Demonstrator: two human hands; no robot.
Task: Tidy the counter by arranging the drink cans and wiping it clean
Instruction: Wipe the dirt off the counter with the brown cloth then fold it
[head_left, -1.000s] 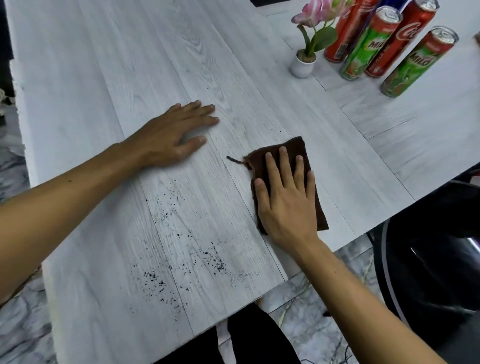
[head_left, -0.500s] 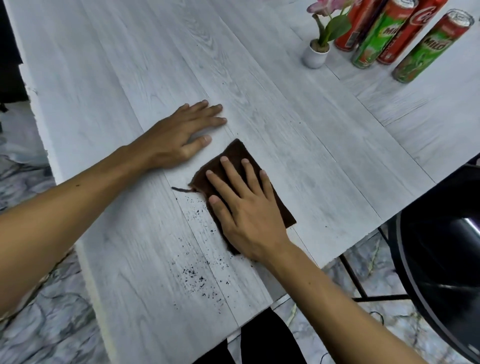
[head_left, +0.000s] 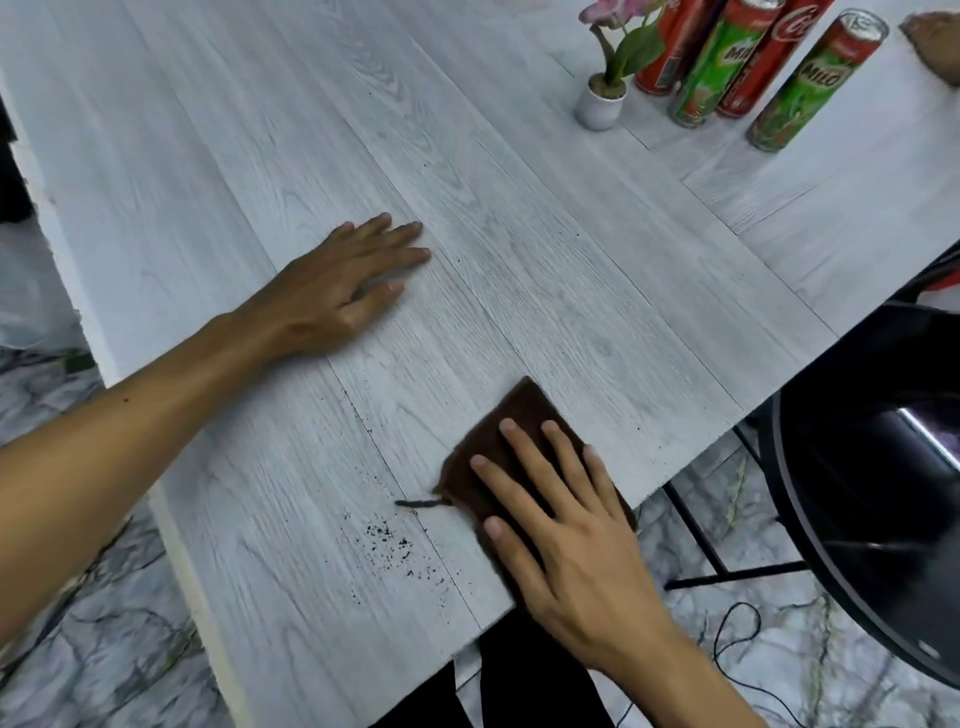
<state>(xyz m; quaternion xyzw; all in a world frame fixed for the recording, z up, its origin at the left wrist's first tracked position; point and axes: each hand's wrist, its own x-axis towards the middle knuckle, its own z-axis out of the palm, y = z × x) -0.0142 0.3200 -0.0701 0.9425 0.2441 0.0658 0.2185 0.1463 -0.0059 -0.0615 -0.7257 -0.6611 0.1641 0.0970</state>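
A brown cloth (head_left: 511, 421) lies flat at the near edge of the white wood-grain counter (head_left: 545, 270). My right hand (head_left: 566, 535) presses down on it with fingers spread. Black crumbs (head_left: 395, 545) speckle the counter just left of the cloth. My left hand (head_left: 343, 291) rests flat on the counter, palm down, holding nothing. Several drink cans stand grouped at the far right: a green Milo can (head_left: 815, 83), a second Milo can (head_left: 719, 67) and red cola cans (head_left: 769, 62).
A small white pot with a pink flower (head_left: 602, 98) stands left of the cans. A brown object (head_left: 935, 41) shows at the top right edge. A black round chair (head_left: 872, 467) sits right of the counter, with a marble floor (head_left: 104, 649) below.
My right hand has slid the cloth back toward the near edge of the counter. Fewer black crumbs remain, now in a smaller patch. My left hand has stayed flat in place.
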